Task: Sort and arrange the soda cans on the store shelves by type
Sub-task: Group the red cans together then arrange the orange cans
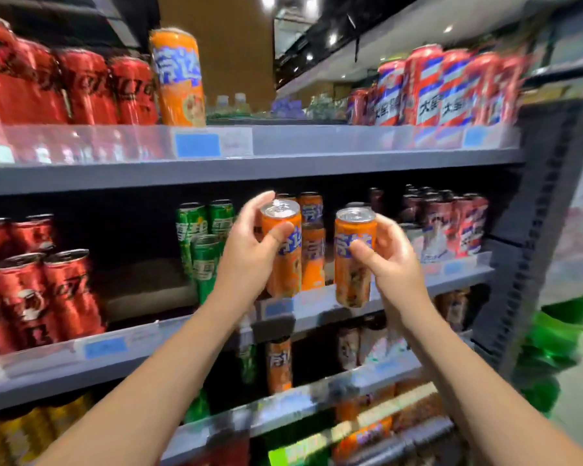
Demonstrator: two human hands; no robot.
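Observation:
My left hand [249, 253] grips a tall orange soda can [285, 264] in front of the middle shelf [317, 314]. A second orange can [352, 280] is held upright by my right hand [392, 264], a little right of the first. Behind them on that shelf stand more orange cans [312, 237]. Green cans [202, 237] are to their left, red cola cans [41, 290] further left, and red-and-blue cans [451, 227] to the right. One orange can [179, 79] stands alone on the top shelf [283, 163] beside red cola cans [81, 89].
Red-and-blue cans [445, 85] fill the top shelf's right end. Lower shelves [283, 412] hold mixed orange, green and yellow cans. The dark shelf upright [532, 250] is at the right, with a green basket [552, 351] on the floor beyond it.

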